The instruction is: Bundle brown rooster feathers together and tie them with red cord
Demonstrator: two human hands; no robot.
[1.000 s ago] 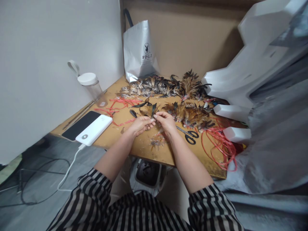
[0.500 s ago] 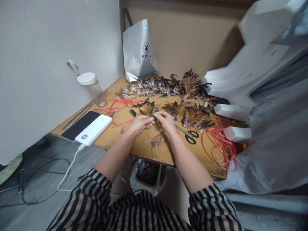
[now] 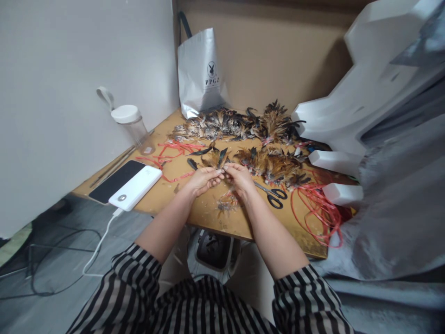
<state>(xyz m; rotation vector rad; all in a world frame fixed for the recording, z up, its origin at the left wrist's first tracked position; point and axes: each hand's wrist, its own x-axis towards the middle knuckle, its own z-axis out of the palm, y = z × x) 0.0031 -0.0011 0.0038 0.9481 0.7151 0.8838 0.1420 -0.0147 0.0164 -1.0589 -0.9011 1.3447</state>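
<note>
My left hand (image 3: 207, 180) and my right hand (image 3: 240, 177) meet over the table (image 3: 208, 215), fingertips pinched together. Between them is the base of a small feather bunch (image 3: 212, 159), brown with dark green-black tips that fan out away from me. What exactly each fingertip grips at the base is hidden. Black-handled scissors (image 3: 274, 196) lie just right of my right wrist. Loose feather scraps (image 3: 227, 200) are scattered below my hands. To the right of the bunch lies a row of brown feather bunches (image 3: 274, 167).
Behind is a long feather pile (image 3: 225, 124), with a silver bag (image 3: 201, 74) standing at the back. Red plastic strips (image 3: 320, 213) hang over the right edge; others (image 3: 177, 148) lie left. A bottle (image 3: 130, 120), phone (image 3: 111, 178) and white power bank (image 3: 135, 188) sit left. White foam (image 3: 333, 116) borders the right.
The dark feather tips in the bunch have spread and tilted slightly to the right. My right fingers have shifted a little; both hands stay pinched in nearly the same place.
</note>
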